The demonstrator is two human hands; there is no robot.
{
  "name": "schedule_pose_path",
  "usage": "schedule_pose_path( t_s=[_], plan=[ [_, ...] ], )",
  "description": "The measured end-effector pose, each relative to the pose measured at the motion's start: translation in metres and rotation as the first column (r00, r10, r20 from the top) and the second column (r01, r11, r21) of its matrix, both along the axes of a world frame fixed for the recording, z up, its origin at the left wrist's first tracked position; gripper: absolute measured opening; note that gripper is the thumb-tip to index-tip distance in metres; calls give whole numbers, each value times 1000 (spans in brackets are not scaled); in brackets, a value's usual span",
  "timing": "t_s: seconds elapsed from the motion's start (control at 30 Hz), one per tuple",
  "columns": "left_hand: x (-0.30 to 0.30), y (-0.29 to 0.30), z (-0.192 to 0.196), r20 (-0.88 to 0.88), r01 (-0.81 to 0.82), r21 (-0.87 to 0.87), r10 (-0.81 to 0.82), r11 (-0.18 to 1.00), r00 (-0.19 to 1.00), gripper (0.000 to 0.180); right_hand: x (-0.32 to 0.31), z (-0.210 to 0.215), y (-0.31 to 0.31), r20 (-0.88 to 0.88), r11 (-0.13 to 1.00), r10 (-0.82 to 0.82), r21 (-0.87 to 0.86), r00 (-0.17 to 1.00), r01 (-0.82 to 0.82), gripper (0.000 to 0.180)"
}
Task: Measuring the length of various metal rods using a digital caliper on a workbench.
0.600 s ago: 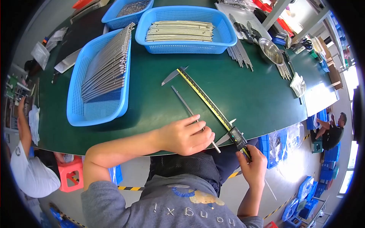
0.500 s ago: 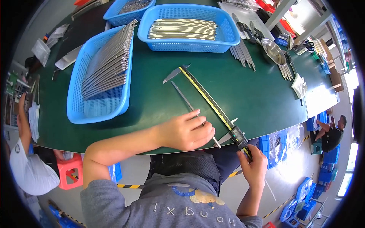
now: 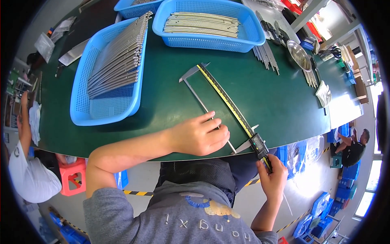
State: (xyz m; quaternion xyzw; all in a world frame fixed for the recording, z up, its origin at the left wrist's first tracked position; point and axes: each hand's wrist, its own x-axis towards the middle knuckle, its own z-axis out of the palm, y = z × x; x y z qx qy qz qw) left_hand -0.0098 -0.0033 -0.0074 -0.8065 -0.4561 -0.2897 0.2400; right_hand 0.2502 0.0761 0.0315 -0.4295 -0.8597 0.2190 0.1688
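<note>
Left hand (image 3: 199, 135) lies palm-down on the green table (image 3: 280, 97), fingers curled loosely over the near end of a thin metal rod (image 3: 203, 106); grip looks light, more a pin-down than a full wrap. The rod runs from under those fingers toward 11 o'clock, up to the fixed jaw of a long caliper (image 3: 227, 101). The caliper lies diagonally on the table, its beam running from about 11 o'clock down to 5 o'clock, with the sliding head and its small display hanging at the near table edge. Right hand (image 3: 273, 179) is below the table edge at about 5 o'clock from the left hand, fingers closed around the caliper's near end just under the display. The rod sits between the two jaws, beside the beam; contact at either jaw is too fine to tell. At 10 o'clock from the left hand sits a blue basket (image 3: 107, 77) with a slanted stack of similar rods. At 12 o'clock, a second blue basket (image 3: 209, 24) holds rods laid flat. Loose rods (image 3: 266, 55) lie at 1 o'clock, near a round metal dish (image 3: 300, 51). Another person's white sleeve (image 3: 30, 179) is at 9 o'clock.
</note>
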Motion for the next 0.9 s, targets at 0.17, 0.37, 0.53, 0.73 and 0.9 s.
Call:
schedule_pose_path(
  t_s=[0.17, 0.37, 0.53, 0.73, 0.9],
  plan=[
    [-4, 4, 0, 37, 34, -58, -32, 998, 999, 15, -1, 5, -1, -20, 999, -8, -31, 1000, 8, 26],
    [-5, 2, 9, 81, 18, -154, -6, 988, 997, 14, -2, 3, -3, -32, 999, -15, -36, 999, 13, 26],
    [-4, 4, 11, 90, 14, -233, 7, 972, 996, 19, 1, 3, -7, -20, 1000, -14, -26, 1000, 13, 25],
    [-3, 2, 13, 97, 7, -254, 19, 967, 995, 20, 2, 1, -10, -1, 999, -20, -38, 1000, 20, 26],
    [-5, 5, 15, 73, 19, -240, -1, 971, 997, 16, 3, -1, -7, 47, 1000, -10, 15, 999, 10, 26]
  ],
)
